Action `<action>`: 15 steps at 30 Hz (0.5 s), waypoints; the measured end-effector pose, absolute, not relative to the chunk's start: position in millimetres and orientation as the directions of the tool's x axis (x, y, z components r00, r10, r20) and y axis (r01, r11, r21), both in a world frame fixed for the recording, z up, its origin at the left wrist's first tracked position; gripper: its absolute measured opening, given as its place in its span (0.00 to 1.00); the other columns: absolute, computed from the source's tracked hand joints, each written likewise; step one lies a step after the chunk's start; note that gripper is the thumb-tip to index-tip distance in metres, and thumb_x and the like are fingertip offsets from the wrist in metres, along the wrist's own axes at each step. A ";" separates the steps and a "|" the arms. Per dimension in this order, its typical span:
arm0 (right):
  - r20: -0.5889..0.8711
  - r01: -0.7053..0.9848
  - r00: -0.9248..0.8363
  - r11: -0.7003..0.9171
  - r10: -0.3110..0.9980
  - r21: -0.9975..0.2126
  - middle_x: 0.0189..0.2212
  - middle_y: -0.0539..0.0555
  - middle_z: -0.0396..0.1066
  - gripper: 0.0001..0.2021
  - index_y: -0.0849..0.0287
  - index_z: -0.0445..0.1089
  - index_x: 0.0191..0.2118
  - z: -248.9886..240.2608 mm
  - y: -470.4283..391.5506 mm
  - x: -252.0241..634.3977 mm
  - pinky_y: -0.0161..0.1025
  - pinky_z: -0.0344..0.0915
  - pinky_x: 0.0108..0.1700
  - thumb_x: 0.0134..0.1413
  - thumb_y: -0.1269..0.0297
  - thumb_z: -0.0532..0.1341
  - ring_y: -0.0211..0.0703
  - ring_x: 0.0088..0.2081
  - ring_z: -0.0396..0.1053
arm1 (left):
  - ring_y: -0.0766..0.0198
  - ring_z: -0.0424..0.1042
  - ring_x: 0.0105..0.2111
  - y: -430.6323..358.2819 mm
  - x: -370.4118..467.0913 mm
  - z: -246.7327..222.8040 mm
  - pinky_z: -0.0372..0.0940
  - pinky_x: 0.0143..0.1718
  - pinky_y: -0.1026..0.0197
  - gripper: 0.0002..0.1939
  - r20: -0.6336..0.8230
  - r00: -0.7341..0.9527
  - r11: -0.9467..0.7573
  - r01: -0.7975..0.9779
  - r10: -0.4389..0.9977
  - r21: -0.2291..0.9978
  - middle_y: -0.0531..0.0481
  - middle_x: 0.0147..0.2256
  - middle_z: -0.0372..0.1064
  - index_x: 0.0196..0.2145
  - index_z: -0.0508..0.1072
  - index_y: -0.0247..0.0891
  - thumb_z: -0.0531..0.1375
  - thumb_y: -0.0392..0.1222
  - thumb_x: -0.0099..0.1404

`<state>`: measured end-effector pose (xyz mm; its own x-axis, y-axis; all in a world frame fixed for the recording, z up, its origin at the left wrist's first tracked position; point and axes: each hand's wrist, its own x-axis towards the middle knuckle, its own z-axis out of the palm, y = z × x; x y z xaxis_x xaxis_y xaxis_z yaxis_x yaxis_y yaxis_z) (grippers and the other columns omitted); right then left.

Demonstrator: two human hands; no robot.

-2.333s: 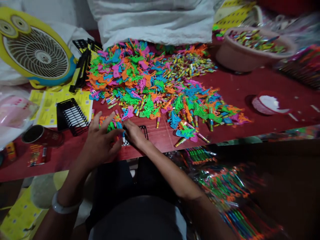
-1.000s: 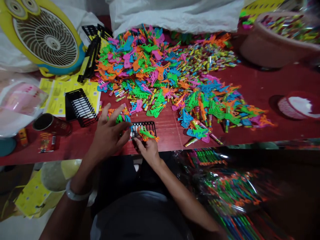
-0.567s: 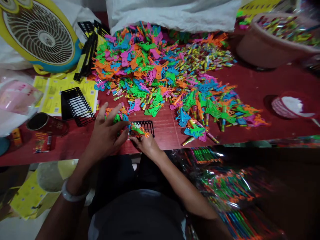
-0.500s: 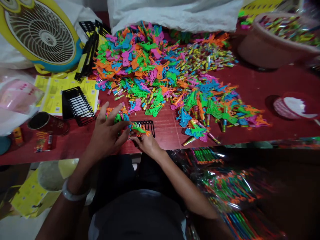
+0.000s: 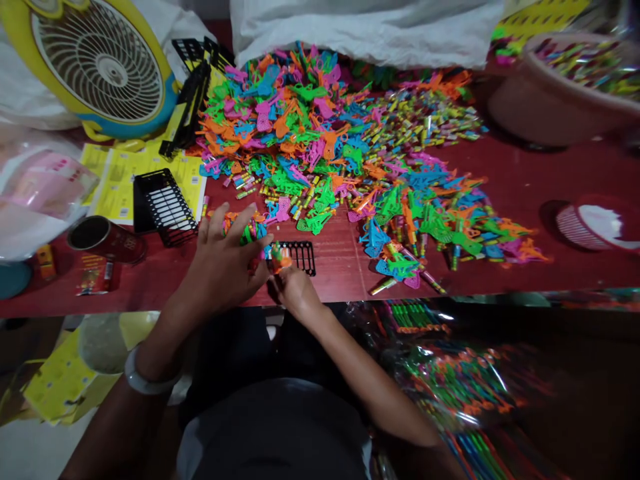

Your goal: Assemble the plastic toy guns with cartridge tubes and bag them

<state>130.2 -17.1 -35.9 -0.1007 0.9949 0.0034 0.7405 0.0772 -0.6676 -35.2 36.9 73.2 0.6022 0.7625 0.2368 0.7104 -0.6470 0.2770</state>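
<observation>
A black slotted rack (image 5: 303,257) lies near the table's front edge, its left part covered by my hands. Over that left part my left hand (image 5: 217,263) is spread, with fingers apart. Colourful small plastic toys (image 5: 247,227) show between and beyond its fingers. My right hand (image 5: 300,293) is closed on a small plastic toy (image 5: 283,260), green and orange, at the rack's middle slots. Its fingertips are partly hidden, and the toy's exact shape is blurred. Behind the rack spreads a big heap of similar plastic toys (image 5: 280,120) in orange, green, blue and pink.
Small wrapped tubes (image 5: 425,120) lie beside the heap, and more fill a pink basin (image 5: 545,107). At left are a fan (image 5: 107,73), another black rack (image 5: 173,210), a dark cup (image 5: 110,240) and yellow printed sheets (image 5: 113,180). A red-and-white bowl (image 5: 580,227) stands right. Bagged toys (image 5: 460,380) lie below the table edge.
The view has shifted a little, so table things appear farther right. The toy in my right hand has come down closer to the rack. My left hand remains spread over the rack's left part.
</observation>
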 end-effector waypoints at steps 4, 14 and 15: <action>-0.156 0.855 -0.106 0.010 0.982 -0.518 0.39 0.59 0.76 0.11 0.62 0.72 0.46 -21.2 -16.3 119.6 0.37 0.58 0.31 0.59 0.75 0.57 0.46 0.33 0.74 | 0.28 0.43 0.69 41.0 -29.0 81.8 0.37 0.63 0.17 0.21 0.106 0.616 -0.623 0.750 0.780 0.224 0.51 0.70 0.49 0.55 0.74 0.55 0.61 0.45 0.63; -0.255 0.860 -0.085 -0.059 0.963 -0.507 0.35 0.56 0.77 0.12 0.61 0.72 0.47 -12.9 -14.3 113.0 0.36 0.57 0.30 0.62 0.74 0.55 0.44 0.33 0.73 | 0.44 0.44 0.72 30.3 -31.0 87.3 0.32 0.69 0.27 0.19 0.275 0.723 -0.772 0.610 0.634 0.176 0.48 0.69 0.54 0.57 0.69 0.51 0.57 0.44 0.69; -0.230 0.829 -0.080 -0.063 0.970 -0.556 0.35 0.55 0.76 0.11 0.60 0.73 0.46 -16.4 -15.2 112.9 0.35 0.58 0.30 0.62 0.74 0.55 0.43 0.33 0.72 | 0.46 0.47 0.71 29.1 -29.5 85.3 0.32 0.70 0.28 0.17 0.281 0.750 -0.800 0.575 0.599 0.172 0.48 0.68 0.58 0.55 0.70 0.49 0.56 0.44 0.69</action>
